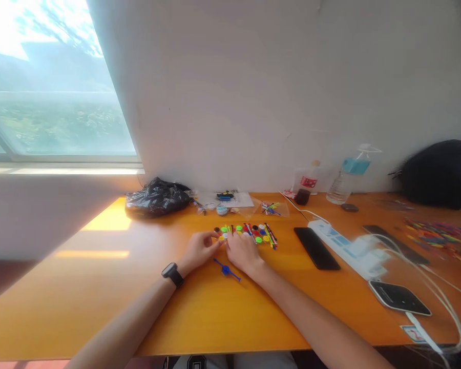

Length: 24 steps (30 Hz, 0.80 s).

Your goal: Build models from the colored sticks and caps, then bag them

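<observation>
My left hand point(198, 250), with a watch on the wrist, rests at the left end of a cluster of small coloured discs point(258, 239) and thin plastic sticks point(270, 236). Its thumb and index finger curl toward each other; whatever lies between the tips is too small to name. Over the front of the same cluster is my right hand point(243, 251), its fingers bent down and closed, their tips largely hidden. On the table between my wrists lies a blue plastic piece point(225, 270) with a round middle and two thin arms, touched by neither hand.
A black phone point(317, 248) and a white power strip point(340, 243) with cables are on the right, beside a white-edged device point(399, 297). Along the wall stand a black plastic bag point(157, 197), a bag of sticks point(271, 208) and a clear bottle point(338, 188).
</observation>
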Each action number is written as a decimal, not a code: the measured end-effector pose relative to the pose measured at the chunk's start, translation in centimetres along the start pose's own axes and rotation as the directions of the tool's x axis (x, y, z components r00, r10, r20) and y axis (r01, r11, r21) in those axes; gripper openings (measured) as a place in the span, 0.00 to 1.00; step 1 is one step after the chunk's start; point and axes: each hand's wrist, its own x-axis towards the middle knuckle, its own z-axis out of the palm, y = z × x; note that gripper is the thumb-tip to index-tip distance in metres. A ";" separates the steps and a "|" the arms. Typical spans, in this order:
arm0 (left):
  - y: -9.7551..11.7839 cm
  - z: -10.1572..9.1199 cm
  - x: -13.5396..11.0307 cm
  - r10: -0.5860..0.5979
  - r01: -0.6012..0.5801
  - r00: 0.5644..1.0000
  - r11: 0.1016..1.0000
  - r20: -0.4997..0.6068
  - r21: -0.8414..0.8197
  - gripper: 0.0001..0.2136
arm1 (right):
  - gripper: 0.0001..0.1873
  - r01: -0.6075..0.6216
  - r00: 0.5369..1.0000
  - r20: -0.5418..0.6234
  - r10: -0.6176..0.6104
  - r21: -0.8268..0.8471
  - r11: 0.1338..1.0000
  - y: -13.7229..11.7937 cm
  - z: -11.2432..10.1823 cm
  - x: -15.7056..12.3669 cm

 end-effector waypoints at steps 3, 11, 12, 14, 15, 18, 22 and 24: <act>-0.1 0.1 0.0 0.004 -0.004 1.000 1.000 0.007 -0.011 0.24 | 0.18 0.006 1.000 0.007 -0.006 0.002 1.000 0.0 0.4 0.0; 0.2 -0.2 -0.1 0.009 -0.009 1.000 1.000 0.029 -0.012 0.24 | 0.16 -0.019 0.998 0.065 0.017 0.030 0.999 -0.2 0.3 0.3; 0.3 -0.2 -0.2 0.010 -0.009 1.000 1.000 0.029 -0.016 0.24 | 0.16 -0.020 0.997 0.075 0.018 0.029 0.999 -0.2 0.3 0.3; 0.4 -0.2 -0.2 0.008 -0.008 1.000 1.000 0.030 -0.020 0.24 | 0.15 -0.017 0.997 0.081 0.016 0.023 1.000 -0.3 0.3 0.3; 0.4 -0.2 -0.2 0.008 -0.007 1.000 1.000 0.030 -0.021 0.23 | 0.15 -0.015 0.997 0.078 0.014 0.017 1.000 -0.3 0.3 0.3; 0.3 -0.1 -0.2 0.006 -0.005 1.000 1.000 0.030 -0.021 0.22 | 0.14 -0.007 0.997 0.074 0.006 0.014 1.000 -0.3 0.3 0.2; 0.1 -0.1 -0.1 0.007 -0.006 0.999 1.000 0.041 -0.026 0.22 | 0.15 -0.007 0.999 0.043 0.006 0.017 1.000 -0.3 0.2 0.1; 0.1 -0.1 -0.1 0.009 -0.008 0.999 1.000 0.045 -0.028 0.22 | 0.16 -0.016 1.000 0.009 0.016 0.010 1.000 -0.3 0.2 0.1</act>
